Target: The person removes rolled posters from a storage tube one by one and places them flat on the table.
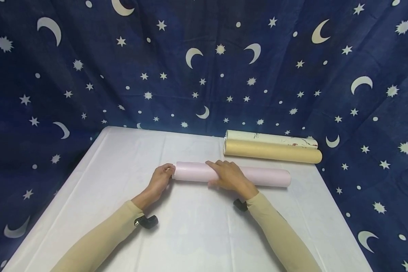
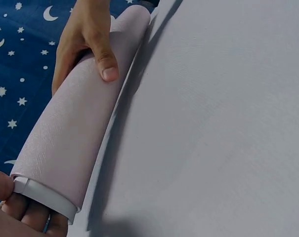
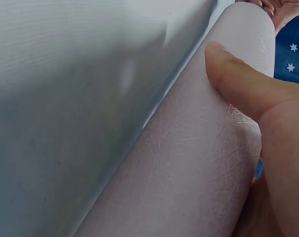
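Note:
A pale pink roll of embossed, wallpaper-like sheet lies crosswise on the white-covered table. At its left end my left hand pinches the rim. The left wrist view shows the fingers inside the roll's hollow end and the thumb outside, by a white inner edge. My right hand grips the roll from above near its middle. In the right wrist view, its thumb lies along the near side of the textured pink surface; the other fingers are mostly hidden behind the roll.
Two more rolls lie side by side at the table's back right: a yellow-tan one and a whitish patterned one behind it. A dark blue curtain with moons and stars hangs around the white tabletop.

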`<state>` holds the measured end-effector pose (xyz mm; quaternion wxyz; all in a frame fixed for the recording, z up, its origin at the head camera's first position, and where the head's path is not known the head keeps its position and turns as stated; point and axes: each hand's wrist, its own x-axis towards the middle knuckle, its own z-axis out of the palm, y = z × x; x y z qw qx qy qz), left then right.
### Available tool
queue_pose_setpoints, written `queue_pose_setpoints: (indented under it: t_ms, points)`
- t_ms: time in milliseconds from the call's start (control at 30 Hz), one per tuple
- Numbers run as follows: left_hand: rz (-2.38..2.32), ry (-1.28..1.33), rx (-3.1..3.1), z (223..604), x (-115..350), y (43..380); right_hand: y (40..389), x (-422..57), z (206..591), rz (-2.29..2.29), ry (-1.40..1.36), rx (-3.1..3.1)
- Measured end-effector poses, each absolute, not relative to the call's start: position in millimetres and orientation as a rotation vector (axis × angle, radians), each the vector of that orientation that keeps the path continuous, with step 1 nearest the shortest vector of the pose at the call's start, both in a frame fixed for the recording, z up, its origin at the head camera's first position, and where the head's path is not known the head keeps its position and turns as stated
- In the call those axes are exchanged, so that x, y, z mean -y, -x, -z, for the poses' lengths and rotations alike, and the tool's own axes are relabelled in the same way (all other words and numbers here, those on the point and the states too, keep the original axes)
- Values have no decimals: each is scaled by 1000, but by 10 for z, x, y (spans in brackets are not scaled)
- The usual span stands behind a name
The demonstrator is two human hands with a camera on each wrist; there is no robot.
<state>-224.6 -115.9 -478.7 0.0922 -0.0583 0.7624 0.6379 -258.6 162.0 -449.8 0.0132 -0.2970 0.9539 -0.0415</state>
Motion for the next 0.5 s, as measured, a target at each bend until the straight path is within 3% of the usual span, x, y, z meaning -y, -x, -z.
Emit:
queue_pose_setpoints:
  t_ms: [500]
  points:
    - [-1925,177,-2327,4729,1109,2241,2493,-1750,4446,147,953,-3044]
